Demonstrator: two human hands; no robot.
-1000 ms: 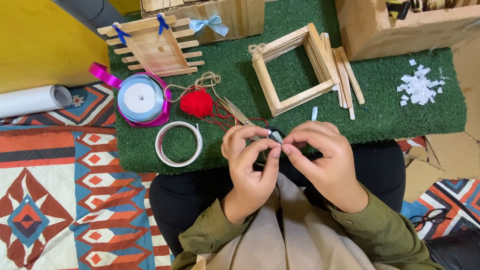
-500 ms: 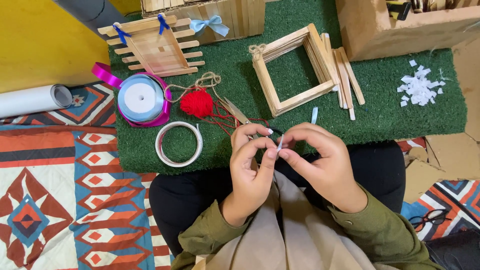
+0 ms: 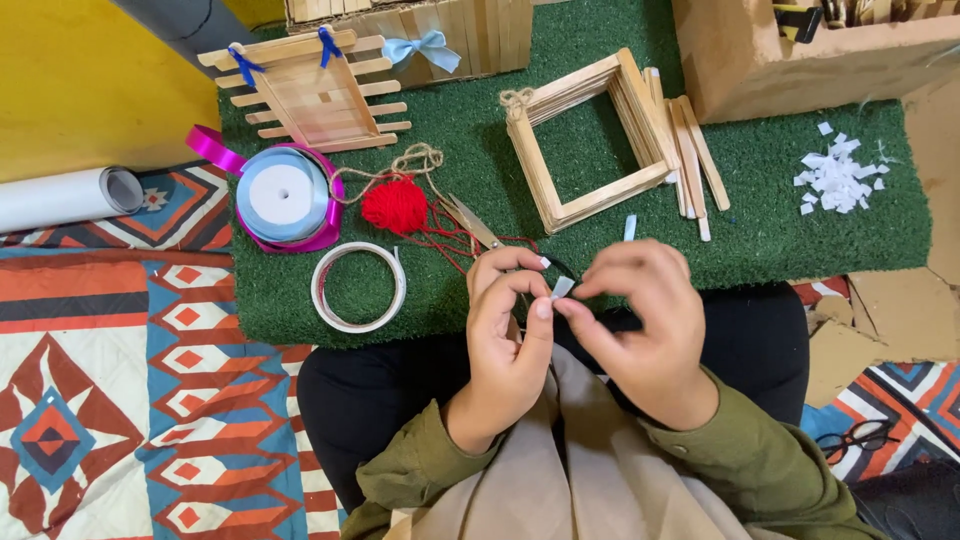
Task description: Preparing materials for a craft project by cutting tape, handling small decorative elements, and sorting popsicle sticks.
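Green turf covered the worktop where my left hand and right hand each had their grip pinching one small white strip together.

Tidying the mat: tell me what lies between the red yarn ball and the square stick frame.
In the head view, small scissors lie between the red yarn ball and the square stick frame, on loose red thread over the green mat.
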